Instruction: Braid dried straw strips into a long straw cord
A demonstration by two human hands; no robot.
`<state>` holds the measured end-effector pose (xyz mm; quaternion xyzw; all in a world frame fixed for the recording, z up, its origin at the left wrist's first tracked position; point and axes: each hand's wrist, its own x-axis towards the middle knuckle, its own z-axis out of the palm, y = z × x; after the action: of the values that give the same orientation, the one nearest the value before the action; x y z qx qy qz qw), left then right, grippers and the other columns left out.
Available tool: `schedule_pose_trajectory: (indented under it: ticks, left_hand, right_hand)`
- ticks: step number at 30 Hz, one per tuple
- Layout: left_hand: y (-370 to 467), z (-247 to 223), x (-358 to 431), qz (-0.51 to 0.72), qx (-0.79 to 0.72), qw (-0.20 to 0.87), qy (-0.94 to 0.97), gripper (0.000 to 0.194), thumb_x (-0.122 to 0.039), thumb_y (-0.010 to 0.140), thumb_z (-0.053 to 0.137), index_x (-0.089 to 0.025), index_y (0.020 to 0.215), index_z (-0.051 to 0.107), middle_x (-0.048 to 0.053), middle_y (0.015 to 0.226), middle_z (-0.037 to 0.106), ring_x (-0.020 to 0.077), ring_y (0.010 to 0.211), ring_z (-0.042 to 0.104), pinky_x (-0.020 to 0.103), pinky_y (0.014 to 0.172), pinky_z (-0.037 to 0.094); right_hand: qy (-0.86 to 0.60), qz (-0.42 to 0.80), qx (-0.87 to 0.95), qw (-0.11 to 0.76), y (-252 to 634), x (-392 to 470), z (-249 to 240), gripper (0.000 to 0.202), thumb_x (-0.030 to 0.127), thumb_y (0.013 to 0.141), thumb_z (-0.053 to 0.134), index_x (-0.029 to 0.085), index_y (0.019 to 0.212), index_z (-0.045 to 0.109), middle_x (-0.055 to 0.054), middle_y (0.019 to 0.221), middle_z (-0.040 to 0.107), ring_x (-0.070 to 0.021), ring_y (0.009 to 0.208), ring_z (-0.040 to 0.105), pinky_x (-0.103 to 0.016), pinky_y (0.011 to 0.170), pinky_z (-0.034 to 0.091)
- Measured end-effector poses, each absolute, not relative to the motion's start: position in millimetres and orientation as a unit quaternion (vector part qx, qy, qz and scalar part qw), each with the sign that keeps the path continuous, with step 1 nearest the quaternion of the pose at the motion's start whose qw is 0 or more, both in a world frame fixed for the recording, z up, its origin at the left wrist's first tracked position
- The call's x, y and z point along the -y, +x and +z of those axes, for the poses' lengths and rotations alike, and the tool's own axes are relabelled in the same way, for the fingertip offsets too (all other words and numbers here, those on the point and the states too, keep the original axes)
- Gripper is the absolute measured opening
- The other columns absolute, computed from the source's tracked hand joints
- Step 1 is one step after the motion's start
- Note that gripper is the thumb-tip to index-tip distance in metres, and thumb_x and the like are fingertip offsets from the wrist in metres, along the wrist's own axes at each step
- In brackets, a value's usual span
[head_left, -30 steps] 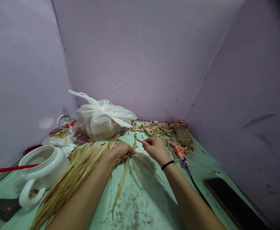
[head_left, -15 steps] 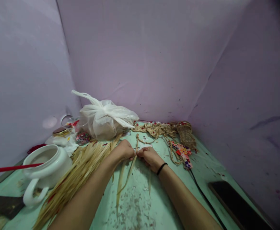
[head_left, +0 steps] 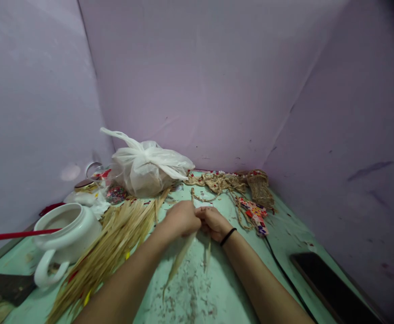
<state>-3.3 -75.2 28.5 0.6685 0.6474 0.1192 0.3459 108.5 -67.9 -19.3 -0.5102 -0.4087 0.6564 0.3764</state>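
My left hand [head_left: 183,218] and my right hand [head_left: 213,222] meet over the middle of the green table, both closed. Between them they grip a braid [head_left: 192,194] of straw-coloured fibre, whose plaited end shows just beyond my fingers. Loose ends hang toward me: one strip [head_left: 180,261] below my left hand, a shorter strip [head_left: 208,256] below my right. My left hand covers the spot where the strips cross. Left of my left forearm lies a thick bundle of dry straw strips [head_left: 116,243]. A black band circles my right wrist.
At left stands a white ceramic pot [head_left: 69,238] with a red stick [head_left: 21,235] across its mouth. A knotted plastic bag [head_left: 146,166] sits behind. Braided pieces [head_left: 224,182] lie along the back wall. To the right are a patterned cloth-like piece [head_left: 256,213], a black cable [head_left: 284,274] and a phone [head_left: 332,288].
My left hand has shifted right and turned over the braid, now touching my right hand. The left loose strips swung along with it. My right hand has barely moved.
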Motion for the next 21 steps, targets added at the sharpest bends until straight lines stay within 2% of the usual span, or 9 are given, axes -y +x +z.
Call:
schedule_pose_trajectory:
  ticks: [2, 4, 7, 10, 13, 17, 21]
  left_hand:
    - [-14, 32, 63, 0.158, -0.650, 0.391, 0.633, 0.016, -0.022, 0.066, 0.051, -0.010, 0.067, 0.061, 0.007, 0.058, 0.061, 0.0116, 0.039, 0.050, 0.021, 0.040, 0.036]
    - [-20, 33, 56, 0.203, -0.663, 0.443, 0.568, 0.017, -0.020, 0.071, 0.046, -0.009, 0.068, 0.058, 0.003, 0.051, 0.056, 0.0073, 0.031, 0.042, 0.019, 0.036, 0.032]
    - [-16, 27, 55, 0.186, -0.631, 0.573, 0.489, 0.017, -0.012, 0.072, 0.042, -0.008, 0.061, 0.054, 0.000, 0.042, 0.049, 0.0052, 0.032, 0.040, 0.016, 0.035, 0.030]
    - [-10, 15, 57, 0.164, -0.585, 0.659, 0.443, 0.015, -0.006, 0.069, 0.042, -0.008, 0.058, 0.052, 0.001, 0.044, 0.050, 0.0057, 0.035, 0.043, 0.016, 0.036, 0.031]
    - [-9, 5, 55, 0.155, -0.612, 0.628, 0.454, 0.012, -0.007, 0.064, 0.045, -0.010, 0.053, 0.051, -0.001, 0.038, 0.044, 0.0057, 0.031, 0.037, 0.017, 0.033, 0.026]
    - [-8, -4, 52, 0.195, -0.669, 0.503, 0.512, 0.013, -0.011, 0.055, 0.050, -0.014, 0.044, 0.043, -0.005, 0.032, 0.033, 0.0052, 0.029, 0.027, 0.020, 0.032, 0.015]
    - [-2, -8, 54, 0.237, -0.662, 0.467, 0.535, 0.016, -0.011, 0.050, 0.052, -0.015, 0.042, 0.038, -0.006, 0.032, 0.030, 0.0042, 0.031, 0.024, 0.021, 0.033, 0.012]
  right_hand:
    - [-0.501, 0.669, 0.420, 0.353, 111, 66, -18, 0.005, 0.013, 0.053, 0.047, 0.015, 0.049, 0.045, 0.009, 0.033, 0.026, -0.0019, 0.029, 0.013, -0.020, 0.033, 0.004]
    - [-0.493, 0.680, 0.426, 0.337, 113, 66, -17, 0.005, 0.015, 0.056, 0.048, 0.014, 0.051, 0.046, 0.010, 0.033, 0.025, -0.0017, 0.029, 0.012, -0.019, 0.033, 0.003]
    - [-0.486, 0.683, 0.428, 0.339, 115, 65, -18, 0.005, 0.016, 0.057, 0.049, 0.014, 0.053, 0.046, 0.008, 0.035, 0.033, -0.0019, 0.029, 0.018, -0.018, 0.032, 0.007]
    - [-0.490, 0.667, 0.449, 0.338, 116, 64, -21, 0.003, 0.015, 0.058, 0.051, 0.013, 0.056, 0.049, 0.005, 0.041, 0.045, -0.0020, 0.031, 0.024, -0.018, 0.033, 0.010]
    - [-0.507, 0.594, 0.532, 0.328, 117, 62, -22, 0.001, 0.012, 0.057, 0.052, 0.013, 0.056, 0.052, 0.004, 0.043, 0.047, -0.0028, 0.034, 0.028, -0.017, 0.035, 0.016]
    - [-0.564, 0.423, 0.644, 0.298, 117, 60, -20, 0.005, 0.011, 0.057, 0.053, 0.012, 0.054, 0.057, 0.000, 0.049, 0.056, -0.0072, 0.046, 0.043, -0.018, 0.044, 0.028]
    - [-0.641, 0.266, 0.680, 0.237, 117, 65, -5, 0.007, 0.016, 0.056, 0.056, 0.015, 0.050, 0.061, -0.002, 0.048, 0.056, -0.0108, 0.048, 0.045, -0.021, 0.046, 0.027]
